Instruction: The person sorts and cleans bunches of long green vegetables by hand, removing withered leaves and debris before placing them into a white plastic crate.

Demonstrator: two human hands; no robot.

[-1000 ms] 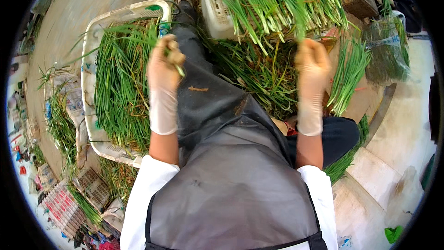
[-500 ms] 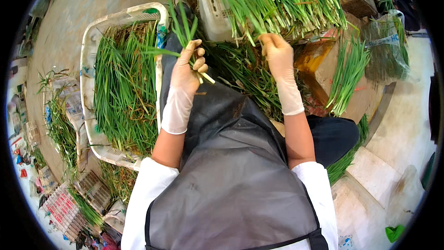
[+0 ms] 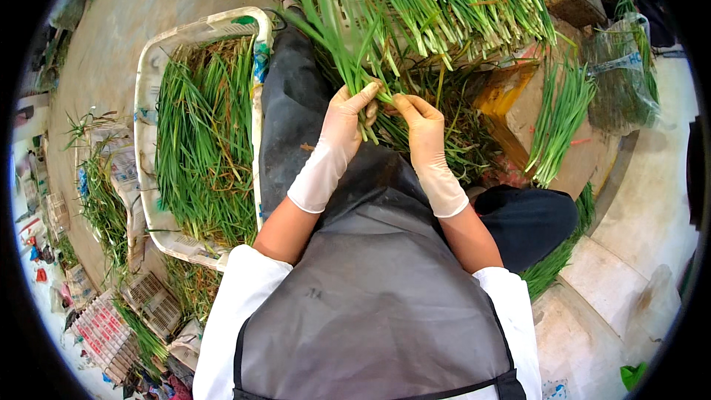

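My left hand (image 3: 342,120), in a thin pale glove, is closed round a small bunch of garlic chives (image 3: 342,52). Their green leaves fan out away from me, and the cut ends poke out below my fingers. Close beside it, my gloved right hand (image 3: 424,120) pinches chives near the stem end, its fingertips almost meeting the left hand. Both hands are above the lap of my dark apron (image 3: 326,185). Beyond them, a large heap of chives (image 3: 459,0) lies across a pale crate (image 3: 346,26), stem ends toward me.
Left of me stands a white plastic basket (image 3: 139,141) filled with chives. Loose leaves and trimmings (image 3: 466,133) lie beneath my hands. To the right are a separate bunch of chives (image 3: 561,126), a yellow crate (image 3: 507,92) and a clear plastic bag (image 3: 621,81).
My right hand has come back from the heap and down to the left, now pinching chives beside my left hand. My left hand has moved right, and its bunch looks fuller.
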